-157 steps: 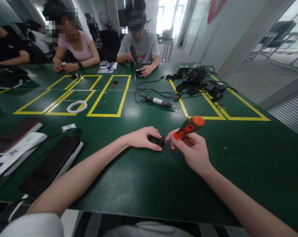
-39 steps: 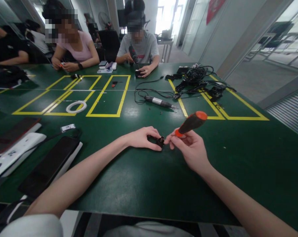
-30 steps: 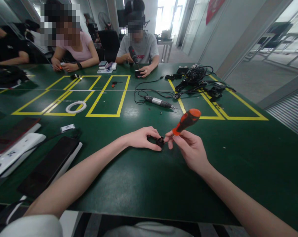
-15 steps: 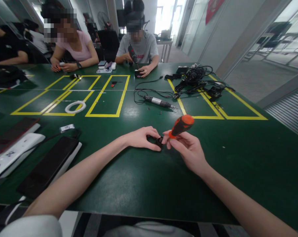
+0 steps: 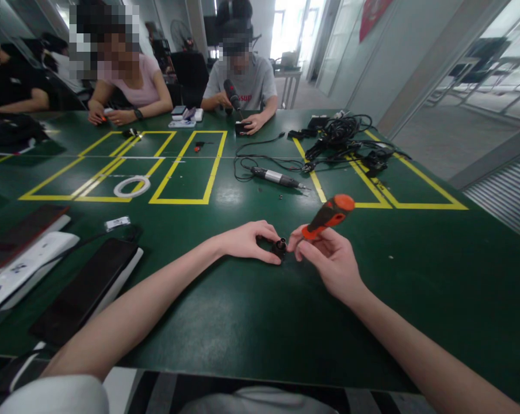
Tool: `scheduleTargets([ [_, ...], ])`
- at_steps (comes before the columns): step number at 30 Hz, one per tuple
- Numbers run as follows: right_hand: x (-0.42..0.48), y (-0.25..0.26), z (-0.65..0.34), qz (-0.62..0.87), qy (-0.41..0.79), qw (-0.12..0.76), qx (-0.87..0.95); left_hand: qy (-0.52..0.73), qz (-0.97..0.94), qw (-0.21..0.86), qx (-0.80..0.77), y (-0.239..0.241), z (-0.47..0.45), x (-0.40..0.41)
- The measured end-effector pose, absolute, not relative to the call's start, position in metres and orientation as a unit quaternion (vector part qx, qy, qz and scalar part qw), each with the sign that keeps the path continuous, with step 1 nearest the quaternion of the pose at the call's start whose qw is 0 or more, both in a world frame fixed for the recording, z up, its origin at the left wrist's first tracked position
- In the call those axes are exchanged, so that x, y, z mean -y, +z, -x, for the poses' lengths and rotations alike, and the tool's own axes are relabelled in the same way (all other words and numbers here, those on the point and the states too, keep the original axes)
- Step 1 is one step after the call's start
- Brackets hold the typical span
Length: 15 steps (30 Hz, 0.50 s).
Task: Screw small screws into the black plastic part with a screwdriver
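Note:
My left hand (image 5: 253, 241) grips a small black part (image 5: 279, 247) between thumb and fingers on the green tabletop. A dark round piece stands up from the top of that part; its exact kind is too small to tell. In my right hand (image 5: 327, 256) is a screwdriver (image 5: 329, 216) with an orange and black handle, tilted up and to the right. My right fingers close round its lower end, and the shaft is mostly hidden. The fingertips are just right of the black part; whether the tip touches it I cannot tell.
Ahead lies a grey and black electric screwdriver (image 5: 277, 177) with its cord. A cable heap (image 5: 341, 135) is at the back right. A white tape roll (image 5: 132, 186), power strips and a phone (image 5: 87, 287) lie left. Across the table, a person holds a power driver (image 5: 232, 95).
My right hand has drawn slightly right, and the screwdriver handle leans further right than before. The left hand has stayed on the black part.

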State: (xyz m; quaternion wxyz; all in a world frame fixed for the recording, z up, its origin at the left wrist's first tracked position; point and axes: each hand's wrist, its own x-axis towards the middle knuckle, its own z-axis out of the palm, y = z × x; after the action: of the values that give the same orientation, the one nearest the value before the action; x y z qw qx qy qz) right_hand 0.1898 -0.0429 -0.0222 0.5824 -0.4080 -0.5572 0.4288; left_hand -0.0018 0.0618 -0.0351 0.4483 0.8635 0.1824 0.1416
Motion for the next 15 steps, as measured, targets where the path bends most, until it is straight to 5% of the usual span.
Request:
scheduleTargets([
  [15,0.0429,-0.0201,-0.1889,0.41,0.425,0.584,0.557,0.14,-0.865,0.448,-0.179,-0.0322,0.0008,-0.0606],
])
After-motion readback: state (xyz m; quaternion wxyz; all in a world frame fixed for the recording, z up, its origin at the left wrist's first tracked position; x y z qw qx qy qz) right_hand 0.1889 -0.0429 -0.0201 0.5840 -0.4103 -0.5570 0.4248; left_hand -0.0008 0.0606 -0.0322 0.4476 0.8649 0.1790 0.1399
